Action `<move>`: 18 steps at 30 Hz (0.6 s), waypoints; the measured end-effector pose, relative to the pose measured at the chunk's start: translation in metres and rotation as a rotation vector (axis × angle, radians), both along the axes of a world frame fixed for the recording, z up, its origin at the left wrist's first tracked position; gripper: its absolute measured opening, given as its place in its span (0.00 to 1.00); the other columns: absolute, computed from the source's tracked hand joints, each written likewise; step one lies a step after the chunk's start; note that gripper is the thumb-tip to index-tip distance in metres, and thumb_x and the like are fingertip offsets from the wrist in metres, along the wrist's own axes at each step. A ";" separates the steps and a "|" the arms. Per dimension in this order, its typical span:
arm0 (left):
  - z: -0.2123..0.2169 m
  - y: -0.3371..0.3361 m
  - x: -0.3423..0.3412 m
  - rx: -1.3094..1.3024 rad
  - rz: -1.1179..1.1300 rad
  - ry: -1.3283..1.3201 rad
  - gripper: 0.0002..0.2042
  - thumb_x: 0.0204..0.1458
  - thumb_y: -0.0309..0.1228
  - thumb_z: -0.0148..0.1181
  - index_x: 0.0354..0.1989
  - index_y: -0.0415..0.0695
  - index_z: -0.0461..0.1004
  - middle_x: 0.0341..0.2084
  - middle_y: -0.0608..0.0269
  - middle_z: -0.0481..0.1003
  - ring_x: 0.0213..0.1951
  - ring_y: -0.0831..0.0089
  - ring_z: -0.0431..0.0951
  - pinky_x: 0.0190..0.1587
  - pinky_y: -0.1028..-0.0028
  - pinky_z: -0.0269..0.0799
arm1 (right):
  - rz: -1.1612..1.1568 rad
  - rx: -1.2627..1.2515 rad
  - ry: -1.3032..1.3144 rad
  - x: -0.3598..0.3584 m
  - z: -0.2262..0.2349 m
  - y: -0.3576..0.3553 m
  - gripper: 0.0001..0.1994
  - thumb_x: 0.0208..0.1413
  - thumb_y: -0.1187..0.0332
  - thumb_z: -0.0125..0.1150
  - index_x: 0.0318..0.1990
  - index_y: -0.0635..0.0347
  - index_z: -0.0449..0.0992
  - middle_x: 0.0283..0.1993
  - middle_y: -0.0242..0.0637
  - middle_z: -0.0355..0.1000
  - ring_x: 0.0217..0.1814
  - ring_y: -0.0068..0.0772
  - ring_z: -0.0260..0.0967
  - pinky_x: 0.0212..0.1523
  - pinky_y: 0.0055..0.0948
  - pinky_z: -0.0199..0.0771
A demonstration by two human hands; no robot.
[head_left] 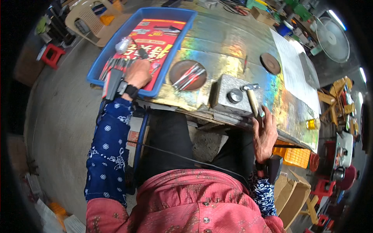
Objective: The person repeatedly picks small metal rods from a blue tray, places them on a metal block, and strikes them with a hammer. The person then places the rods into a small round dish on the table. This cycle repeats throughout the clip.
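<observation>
2 spots: your L hand (138,73) was in blue tray (171,13) by pen-like sticks (112,66), can't tell if pinching; your R hand (265,134), fingers part-spread, was at end of hammer (253,101), grip unclear. Brown dish (177,69) sat btwn.

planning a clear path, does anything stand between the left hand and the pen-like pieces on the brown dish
Yes: the blue tray's right wall stands between the left hand and the pen-like pieces on the brown dish.
</observation>
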State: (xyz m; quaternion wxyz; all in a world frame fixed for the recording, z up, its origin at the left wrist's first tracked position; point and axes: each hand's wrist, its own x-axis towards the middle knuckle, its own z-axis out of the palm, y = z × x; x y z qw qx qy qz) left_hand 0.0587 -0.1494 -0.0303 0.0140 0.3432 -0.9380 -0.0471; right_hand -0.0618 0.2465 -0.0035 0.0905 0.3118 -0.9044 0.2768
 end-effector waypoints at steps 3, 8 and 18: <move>-0.007 -0.012 0.000 -0.013 -0.049 0.045 0.10 0.41 0.27 0.61 0.31 0.33 0.76 0.30 0.38 0.75 0.37 0.44 0.77 0.39 0.56 0.73 | -0.016 -0.026 -0.019 -0.005 0.004 0.006 0.20 0.55 0.69 0.60 0.56 0.58 0.68 0.40 0.50 0.67 0.37 0.52 0.69 0.37 0.43 0.70; -0.009 -0.017 0.004 -0.084 -0.146 0.195 0.10 0.43 0.29 0.57 0.29 0.33 0.73 0.28 0.37 0.74 0.35 0.42 0.75 0.35 0.53 0.70 | -0.030 -0.052 0.112 -0.024 0.006 0.027 0.15 0.56 0.66 0.61 0.49 0.61 0.74 0.33 0.43 0.67 0.29 0.38 0.67 0.32 0.34 0.69; -0.001 -0.022 0.006 -0.036 -0.073 0.201 0.09 0.46 0.31 0.55 0.30 0.36 0.73 0.27 0.40 0.74 0.33 0.44 0.75 0.34 0.55 0.68 | -0.192 0.071 0.076 -0.081 -0.020 0.061 0.08 0.53 0.69 0.60 0.39 0.60 0.78 0.30 0.45 0.71 0.31 0.49 0.70 0.33 0.40 0.69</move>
